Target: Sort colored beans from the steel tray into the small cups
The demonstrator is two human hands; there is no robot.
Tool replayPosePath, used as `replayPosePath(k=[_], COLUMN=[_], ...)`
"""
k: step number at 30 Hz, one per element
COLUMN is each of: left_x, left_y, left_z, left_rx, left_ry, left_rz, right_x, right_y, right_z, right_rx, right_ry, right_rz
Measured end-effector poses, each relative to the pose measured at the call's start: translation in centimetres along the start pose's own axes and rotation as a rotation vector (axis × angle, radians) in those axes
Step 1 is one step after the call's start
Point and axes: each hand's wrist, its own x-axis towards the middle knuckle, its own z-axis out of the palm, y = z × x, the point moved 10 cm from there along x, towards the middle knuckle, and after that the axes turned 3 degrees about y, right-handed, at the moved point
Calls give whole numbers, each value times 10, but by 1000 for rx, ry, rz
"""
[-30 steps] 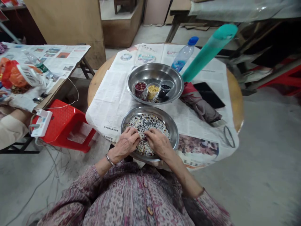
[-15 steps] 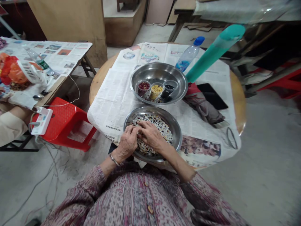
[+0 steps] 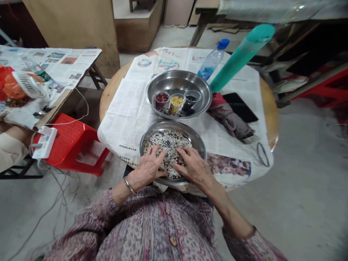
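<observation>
A steel basin [image 3: 202, 145] near the table's front edge holds mixed grains and beans [image 3: 171, 139], white, black, yellow and dark red. My left hand [image 3: 149, 163] lies on the left part of the mix, fingers spread, a silver bangle at its wrist. On the right part rests my right hand [image 3: 193, 165], also with fingers apart. Neither hand grips anything. Just behind stands a larger steel basin [image 3: 176, 78] with three clear cups: dark red beans [image 3: 162, 99], yellow kernels [image 3: 176, 103] and black beans [image 3: 190, 100]. Loose beans lie around the cups.
Newspaper [image 3: 122, 108] covers the round table. Behind and right are a blue-capped bottle [image 3: 212, 59], a green tube [image 3: 241, 58], a folded umbrella [image 3: 231, 121] and a dark tablet [image 3: 240, 107]. At left, a red stool [image 3: 70, 145] bears a power strip [image 3: 45, 143]; a person sits nearby.
My hands were close together over the middle of the mix; now they are apart, the right one shifted rightward, with fingers spread. More of the mix shows between them.
</observation>
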Motion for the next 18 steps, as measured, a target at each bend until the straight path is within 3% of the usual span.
replayPosePath(k=[4, 8, 13, 18], left_x=[13, 38, 55, 56], left_y=[6, -4, -13, 5], left_z=[15, 9, -16, 4], left_rx=[-3, -9, 76, 138], left_ry=[-96, -46, 113, -9], left_rz=[-2, -21, -36, 30], right_x=[6, 17, 6, -16], right_y=[-8, -2, 7, 7], right_z=[18, 13, -12, -16], right_rx=[210, 342, 268, 171], right_ry=[23, 146, 322, 394], right_rz=[23, 65, 77, 63])
